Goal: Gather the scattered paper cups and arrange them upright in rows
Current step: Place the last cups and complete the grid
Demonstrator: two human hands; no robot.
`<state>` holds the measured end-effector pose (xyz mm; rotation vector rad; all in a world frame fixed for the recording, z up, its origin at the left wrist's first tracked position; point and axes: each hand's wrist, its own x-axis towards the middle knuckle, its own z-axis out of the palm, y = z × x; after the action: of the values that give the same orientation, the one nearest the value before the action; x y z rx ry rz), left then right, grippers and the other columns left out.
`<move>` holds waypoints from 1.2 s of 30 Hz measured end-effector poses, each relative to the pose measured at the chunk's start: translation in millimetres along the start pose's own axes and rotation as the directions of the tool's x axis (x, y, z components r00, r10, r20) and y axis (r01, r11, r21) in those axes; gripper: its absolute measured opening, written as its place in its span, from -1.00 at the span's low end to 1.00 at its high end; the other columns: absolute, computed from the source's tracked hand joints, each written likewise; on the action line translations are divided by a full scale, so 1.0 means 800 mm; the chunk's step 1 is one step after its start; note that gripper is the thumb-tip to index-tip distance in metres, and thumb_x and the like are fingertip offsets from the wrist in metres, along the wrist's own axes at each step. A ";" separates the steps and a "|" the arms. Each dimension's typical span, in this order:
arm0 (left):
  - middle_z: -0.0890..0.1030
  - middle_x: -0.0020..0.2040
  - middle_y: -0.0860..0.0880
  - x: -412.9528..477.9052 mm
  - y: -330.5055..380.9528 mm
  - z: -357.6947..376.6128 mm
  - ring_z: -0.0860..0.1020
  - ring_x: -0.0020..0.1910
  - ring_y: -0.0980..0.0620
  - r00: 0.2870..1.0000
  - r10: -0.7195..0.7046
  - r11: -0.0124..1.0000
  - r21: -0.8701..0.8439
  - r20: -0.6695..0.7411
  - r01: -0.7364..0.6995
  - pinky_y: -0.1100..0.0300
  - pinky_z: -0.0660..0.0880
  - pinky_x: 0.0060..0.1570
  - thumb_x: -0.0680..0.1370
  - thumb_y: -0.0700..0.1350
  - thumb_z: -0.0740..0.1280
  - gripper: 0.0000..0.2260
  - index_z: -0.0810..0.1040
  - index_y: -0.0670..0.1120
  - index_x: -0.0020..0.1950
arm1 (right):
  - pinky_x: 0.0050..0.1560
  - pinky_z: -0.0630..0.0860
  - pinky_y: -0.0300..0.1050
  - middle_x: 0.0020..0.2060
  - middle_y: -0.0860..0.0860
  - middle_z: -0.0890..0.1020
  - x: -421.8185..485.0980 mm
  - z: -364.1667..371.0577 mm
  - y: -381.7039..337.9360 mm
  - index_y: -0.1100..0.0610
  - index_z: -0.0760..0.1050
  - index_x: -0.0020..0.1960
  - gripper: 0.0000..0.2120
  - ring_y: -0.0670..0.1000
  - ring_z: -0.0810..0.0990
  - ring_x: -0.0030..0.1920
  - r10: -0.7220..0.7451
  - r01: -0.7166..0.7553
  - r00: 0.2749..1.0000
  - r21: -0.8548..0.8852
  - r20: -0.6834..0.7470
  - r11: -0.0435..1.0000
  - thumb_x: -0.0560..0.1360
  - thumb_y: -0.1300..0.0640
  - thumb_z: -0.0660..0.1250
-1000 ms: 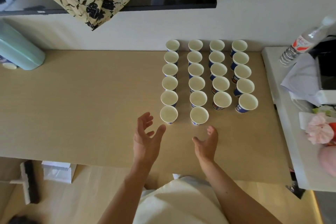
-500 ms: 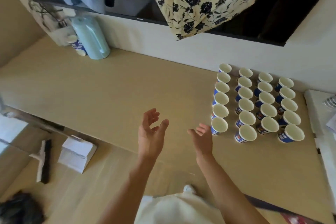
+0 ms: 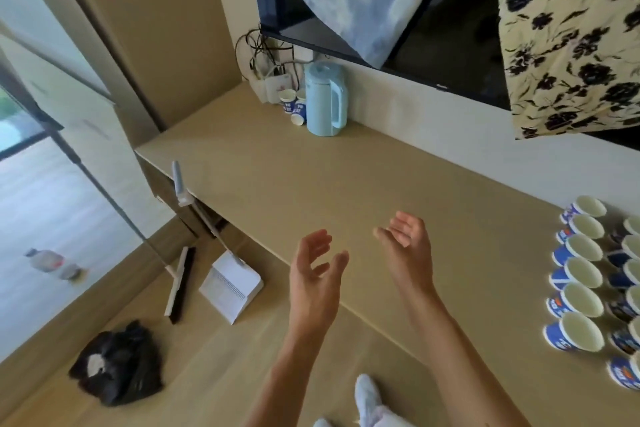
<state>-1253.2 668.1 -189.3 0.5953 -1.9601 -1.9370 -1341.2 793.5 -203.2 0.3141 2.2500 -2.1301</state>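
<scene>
The view has been swung hard to the left since a second ago: the rows of cups (image 3: 581, 274), dead ahead of the hands back then, are now pushed out to the right edge of the frame, and the far left end of the desk (image 3: 346, 191) has been brought into sight.

From the head camera, both hands are seen raised above the near edge of the desk, nothing gripped. The left hand (image 3: 317, 274) is held loose, fingers curled slightly and thumb spread; the right hand (image 3: 407, 246) is likewise unclenched, palm turned inward. The rows are seen upright, mouths up, well apart from the right hand and further again from the left.

And there it is: two leftover cups (image 3: 292, 106), tucked in the far left corner, just beside a pale blue kettle (image 3: 325, 97) and in front of a white plug block (image 3: 275, 88). They appear to stand stacked or leaning against each other, long axis near upright; more cannot be told at this distance. They lie ahead and to the left of both hands, well apart, with the left hand judged the nearer. A long reach forward and left, or a step along the desk, is likely called for, and the kettle must be kept clear.
</scene>
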 end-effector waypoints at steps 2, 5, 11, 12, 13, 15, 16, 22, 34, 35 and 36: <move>0.62 0.19 0.14 0.021 -0.006 -0.010 0.58 0.17 0.23 1.000 -0.009 1.000 0.006 -0.011 0.009 0.30 0.50 0.01 0.55 -0.14 0.45 -0.72 0.54 0.08 0.21 | 0.15 0.50 -0.16 0.22 0.07 0.59 0.013 0.024 -0.001 0.11 0.43 0.32 -0.57 0.03 0.60 0.20 0.004 -0.004 1.000 0.001 0.025 1.000 0.50 0.21 0.48; 0.62 0.19 0.15 0.061 -0.017 -0.019 0.58 0.17 0.23 0.999 -0.032 0.999 0.021 -0.011 0.032 0.28 0.51 0.00 0.55 -0.13 0.45 -0.73 0.54 0.08 0.22 | 0.01 0.48 -0.31 0.19 0.11 0.60 0.045 0.056 0.006 0.10 0.44 0.26 -0.61 -0.01 0.62 0.12 0.040 -0.041 0.999 0.021 0.035 0.999 0.49 0.25 0.48; 0.62 0.18 0.17 0.182 -0.025 -0.032 0.58 0.15 0.25 0.999 -0.046 0.993 0.107 -0.008 0.047 0.27 0.56 -0.02 0.54 -0.11 0.46 -0.73 0.54 0.11 0.19 | -0.05 0.48 -0.27 0.20 0.11 0.60 0.141 0.138 0.011 0.11 0.44 0.27 -0.62 -0.01 0.62 0.08 0.115 -0.117 0.993 0.026 0.038 0.993 0.51 0.22 0.46; 0.62 0.18 0.17 0.201 -0.023 -0.035 0.57 0.16 0.25 0.999 -0.046 0.991 0.123 -0.006 0.046 0.28 0.56 -0.03 0.54 -0.11 0.46 -0.73 0.54 0.11 0.19 | -0.06 0.48 -0.28 0.20 0.10 0.60 0.152 0.150 0.009 0.12 0.44 0.28 -0.61 -0.01 0.62 0.08 0.125 -0.126 0.991 0.025 0.046 0.992 0.51 0.21 0.46; 0.62 0.18 0.16 0.224 -0.019 -0.038 0.57 0.16 0.24 0.999 -0.051 0.990 0.135 -0.011 0.052 0.29 0.55 -0.04 0.54 -0.10 0.46 -0.74 0.54 0.12 0.19 | -0.06 0.47 -0.28 0.19 0.08 0.60 0.164 0.162 0.005 0.11 0.44 0.29 -0.61 -0.02 0.62 0.09 0.135 -0.136 0.989 0.021 0.057 0.990 0.51 0.19 0.46; 0.62 0.18 0.16 0.271 -0.012 -0.041 0.58 0.16 0.23 0.999 -0.035 0.990 0.134 -0.017 0.037 0.33 0.54 -0.06 0.55 -0.11 0.45 -0.74 0.54 0.12 0.18 | -0.06 0.46 -0.30 0.17 0.02 0.59 0.188 0.186 -0.003 0.08 0.44 0.31 -0.60 -0.06 0.61 0.10 0.129 -0.131 0.987 0.011 0.091 0.991 0.51 0.15 0.47; 0.62 0.18 0.15 0.295 -0.010 -0.040 0.58 0.16 0.23 0.999 -0.029 0.991 0.132 -0.016 0.031 0.36 0.53 -0.08 0.55 -0.13 0.45 -0.75 0.54 0.10 0.18 | -0.06 0.46 -0.30 0.16 0.00 0.59 0.200 0.197 -0.007 0.08 0.45 0.31 -0.59 -0.09 0.61 0.10 0.129 -0.130 0.986 0.006 0.104 0.991 0.51 0.14 0.47; 0.62 0.17 0.17 0.424 -0.013 -0.031 0.58 0.15 0.26 0.994 -0.089 0.984 0.163 0.069 0.077 0.44 0.51 -0.10 0.55 -0.10 0.44 -0.78 0.55 0.09 0.16 | -0.07 0.45 -0.31 0.10 -0.13 0.58 0.258 0.255 -0.014 0.01 0.45 0.27 -0.62 -0.22 0.58 0.07 0.200 -0.197 0.969 -0.033 0.148 0.980 0.51 0.10 0.48; 0.59 0.19 -0.06 0.779 -0.072 -0.013 0.60 0.04 -0.05 0.950 -0.163 0.876 0.481 0.266 0.015 0.16 0.49 -0.04 0.54 -0.09 0.44 -0.64 0.50 -0.10 0.30 | 0.03 0.52 -0.10 0.11 0.02 0.65 0.342 0.364 0.009 0.00 0.49 0.23 -0.67 -0.05 0.64 0.07 0.354 -0.361 0.932 -0.148 -0.073 0.921 0.52 0.17 0.46; 0.59 0.18 -0.10 0.807 -0.077 -0.009 0.60 0.06 -0.08 0.949 -0.146 0.851 0.524 0.281 -0.025 0.13 0.51 0.00 0.54 -0.11 0.42 -0.64 0.49 -0.11 0.32 | 0.02 0.52 -0.11 0.11 0.02 0.65 0.351 0.374 0.007 0.01 0.49 0.24 -0.67 -0.07 0.64 0.06 0.355 -0.364 0.931 -0.149 -0.084 0.919 0.52 0.17 0.46; 0.58 0.18 -0.13 0.836 -0.083 -0.004 0.58 0.09 -0.11 0.946 -0.133 0.820 0.569 0.297 -0.063 0.08 0.52 0.06 0.55 -0.12 0.39 -0.63 0.47 -0.11 0.34 | 0.02 0.53 -0.12 0.10 0.01 0.65 0.361 0.385 0.005 0.02 0.49 0.25 -0.66 -0.08 0.64 0.05 0.355 -0.366 0.930 -0.161 -0.090 0.917 0.52 0.17 0.47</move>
<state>-1823.4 329.2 -297.5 0.4682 -2.8004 -1.5083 -1660.1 525.0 -272.3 0.7298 2.1797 -1.7469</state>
